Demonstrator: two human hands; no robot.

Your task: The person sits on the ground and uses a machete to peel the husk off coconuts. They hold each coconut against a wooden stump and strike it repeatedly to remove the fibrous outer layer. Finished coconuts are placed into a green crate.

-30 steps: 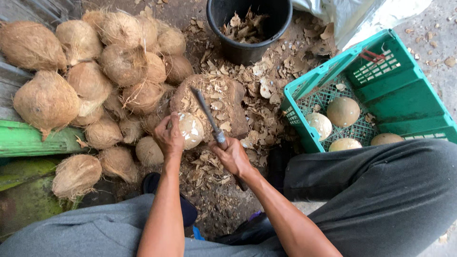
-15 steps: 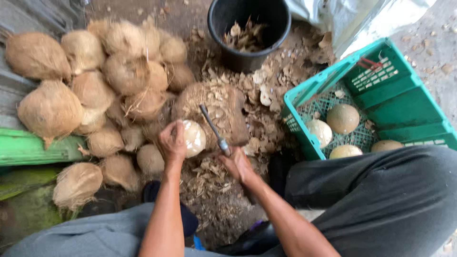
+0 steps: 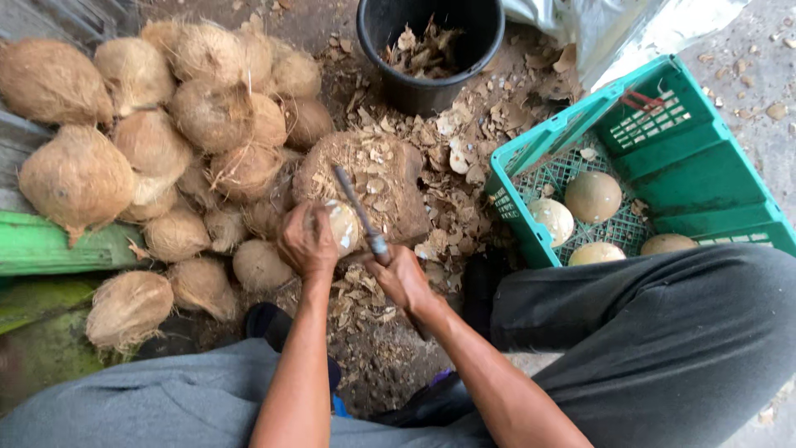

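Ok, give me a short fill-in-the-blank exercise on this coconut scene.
1. The left hand holds a pale ____ against the stump.
2. The right hand grips a ____.
3. The peeled coconuts lie in a ____ crate.
4. Husk scraps fill the black ____.

Missing words: coconut; knife; green; bucket

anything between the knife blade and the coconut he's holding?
Nothing visible. The left hand grips the pale, partly peeled coconut on the husk-covered chopping block; the right hand holds the dark metal-bladed knife, whose blade lies right across the coconut's exposed side. Only loose husk chips lie around.
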